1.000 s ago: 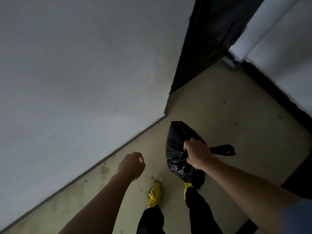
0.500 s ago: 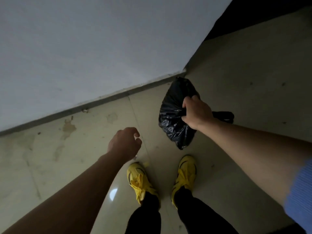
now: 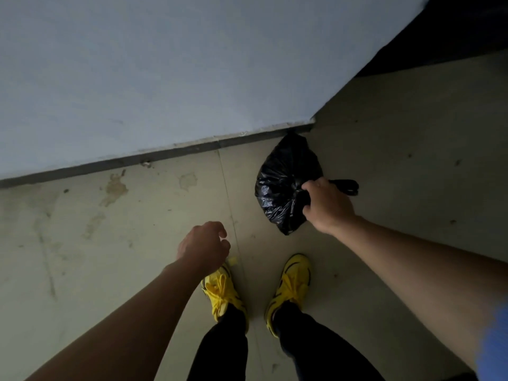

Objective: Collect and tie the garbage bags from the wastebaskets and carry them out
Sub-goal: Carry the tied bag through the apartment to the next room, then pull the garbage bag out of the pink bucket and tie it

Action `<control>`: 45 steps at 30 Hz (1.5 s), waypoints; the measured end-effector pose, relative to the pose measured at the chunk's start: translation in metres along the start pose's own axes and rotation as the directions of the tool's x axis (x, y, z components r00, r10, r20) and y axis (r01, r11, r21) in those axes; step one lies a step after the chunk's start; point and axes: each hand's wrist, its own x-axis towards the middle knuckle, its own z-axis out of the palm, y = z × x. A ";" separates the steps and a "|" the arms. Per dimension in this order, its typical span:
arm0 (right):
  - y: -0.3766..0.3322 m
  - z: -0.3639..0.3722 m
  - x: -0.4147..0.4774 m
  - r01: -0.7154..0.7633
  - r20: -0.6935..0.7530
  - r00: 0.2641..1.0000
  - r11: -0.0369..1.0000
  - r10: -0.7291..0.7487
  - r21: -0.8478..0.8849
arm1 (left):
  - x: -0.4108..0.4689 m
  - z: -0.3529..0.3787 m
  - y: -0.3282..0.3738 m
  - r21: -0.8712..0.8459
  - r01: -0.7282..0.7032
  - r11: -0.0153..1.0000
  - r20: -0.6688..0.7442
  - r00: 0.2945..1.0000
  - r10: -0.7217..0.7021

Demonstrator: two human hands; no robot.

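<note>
The right hand (image 3: 328,206) is closed tight around the gathered neck of the black bag (image 3: 283,185), whose tied end pokes out to the right of the fist. The bag is to the right of centre, just near of the wall (image 3: 165,72) and its dark skirting, above the stained floor (image 3: 96,243); whether it touches the floor cannot be told. The left hand (image 3: 203,247) is loosely curled and holds nothing. Two yellow shoes (image 3: 292,284) stand near, below the hands.
</note>
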 end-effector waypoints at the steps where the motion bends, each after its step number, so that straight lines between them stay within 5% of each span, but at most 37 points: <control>1: -0.007 -0.013 -0.017 0.005 0.013 1.000 1.000 -0.005 0.012 | -0.017 -0.010 0.003 -0.018 -0.002 1.000 -0.003 1.000 0.001; 10: -0.108 -0.144 -0.181 0.147 0.008 0.989 0.987 -0.148 0.066 | -0.211 -0.113 0.002 -0.116 -0.005 0.993 -0.072 0.997 -0.004; 21: -0.239 -0.292 -0.328 0.487 0.041 0.871 0.849 -0.489 -0.206 | -0.423 -0.235 -0.061 -0.277 0.068 0.958 -0.353 0.920 -0.168; 27: -0.379 -0.372 -0.386 0.644 -0.039 0.701 0.656 -0.712 -0.393 | -0.518 -0.310 -0.135 -0.441 0.043 0.896 -0.567 0.762 -0.315; 34: -0.612 -0.398 -0.490 0.757 -0.083 0.398 0.378 -0.914 -0.533 | -0.656 -0.384 -0.300 -0.491 0.146 0.859 -0.711 0.502 -0.492; 45: -0.927 -0.355 -0.703 0.798 -0.027 -0.063 -0.034 -0.998 -0.602 | -0.878 -0.431 -0.553 -0.666 0.260 0.699 -0.695 0.123 -0.709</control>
